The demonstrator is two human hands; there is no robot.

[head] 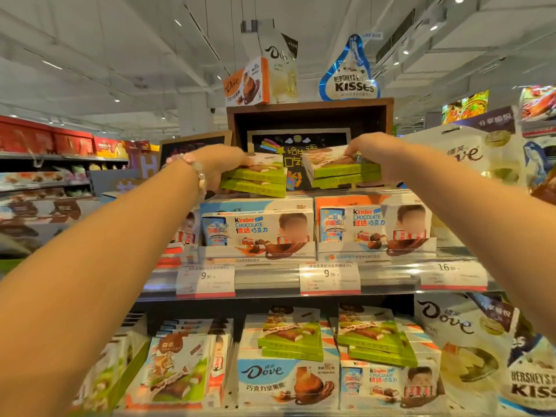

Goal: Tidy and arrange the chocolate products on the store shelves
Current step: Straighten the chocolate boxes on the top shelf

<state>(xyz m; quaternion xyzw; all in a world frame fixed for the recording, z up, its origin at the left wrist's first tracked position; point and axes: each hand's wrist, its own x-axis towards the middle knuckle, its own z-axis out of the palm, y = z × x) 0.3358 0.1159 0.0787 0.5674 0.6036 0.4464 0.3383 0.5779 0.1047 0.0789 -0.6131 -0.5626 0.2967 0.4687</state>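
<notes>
Left forearm [99,260] nearest. Left hand [224,164] grips a green box stack [254,179] above the Kinder display tray [258,233]; right hand [368,152] grips another stack [343,170] above-right. Judged light, rigid cartons, slippery film; best held by edges.

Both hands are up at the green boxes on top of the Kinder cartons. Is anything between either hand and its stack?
Nothing visible. The left hand already grips its green stack, and the right hand holds the other green stack.
</notes>
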